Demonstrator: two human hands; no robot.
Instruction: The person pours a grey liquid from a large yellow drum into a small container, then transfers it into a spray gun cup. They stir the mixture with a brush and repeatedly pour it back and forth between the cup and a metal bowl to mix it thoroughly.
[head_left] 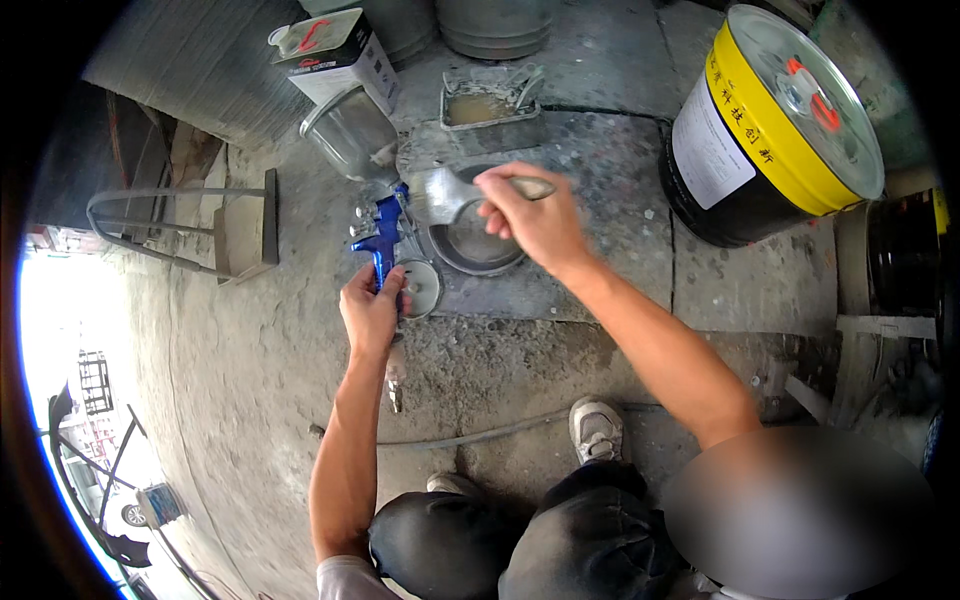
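Blue-bodied spray gun (pixel 382 238), centre-left of the frame, held upright; its grey metal cup (pixel 352 132) sits on top, tilted toward the upper left, lid open.

Head view, single camera.

Left hand (pixel 371 308): fingers clenched around the gun's blue handle, thumb side toward the camera. Forearm comes up from the lower edge. A hose fitting hangs below the hand, just above the floor.

Right hand (pixel 530 215): centre of frame, fingers pinched around the handle of a metal ladle (pixel 438 195). Ladle bowl points left, tilted, its edge just beside the gun's body below the cup. Contents of the ladle cannot be told.

Directly under the right hand: a round metal bowl (pixel 474 245) on the concrete floor (pixel 250 350). A round lid (pixel 420 287) lies just left of it, near the left hand.

Above, upper centre: a shallow rectangular tray (pixel 490 100) with tan residue. Upper left of it: a white rectangular can (pixel 335 55) with red cap.

Upper right: a large yellow-and-black drum (pixel 770 130) with a light lid, standing tilted in the fisheye view, well apart from both hands.

Lower centre: the person's dark trousers, knees bent, one grey shoe (pixel 596 428) visible. A thin hose (pixel 470 435) runs across the floor in front of the shoe.

Left edge: a metal frame (pixel 160 225) lying on the floor.
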